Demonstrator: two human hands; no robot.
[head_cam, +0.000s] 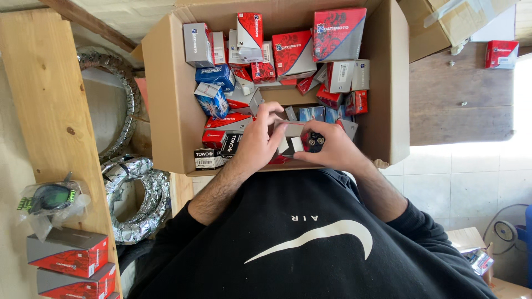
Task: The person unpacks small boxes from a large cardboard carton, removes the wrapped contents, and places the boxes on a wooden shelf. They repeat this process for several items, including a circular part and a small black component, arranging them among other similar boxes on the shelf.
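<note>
At the far left a wooden plank is seen running down the frame, with a bagged dark part lying on it and 2 grey-and-red boxes stacked below that. Just right of the plank, foil-wrapped rings are seen, 1 higher up against the wall and others bunched lower beside the carton. A large cardboard carton is set open in the middle, filled with many small red, grey and blue boxes lying at mixed angles; 2 black-and-white boxes are seen at its near-left corner. The left hand is held over the carton's near edge, its fingers curled around a small grey-and-white box, whose open flap is pinched between thumb and fingertips. The same box is gripped from the other side by the right hand, with a small dark part with round metal ends seen at the box's mouth, between the 2 hands; whether it is inside the box or just out of it cannot be told. Both forearms are bare, with black sleeves pushed up. To the right, a second carton is seen at the top, a red box on a wooden surface beside it, and tiled floor below.
</note>
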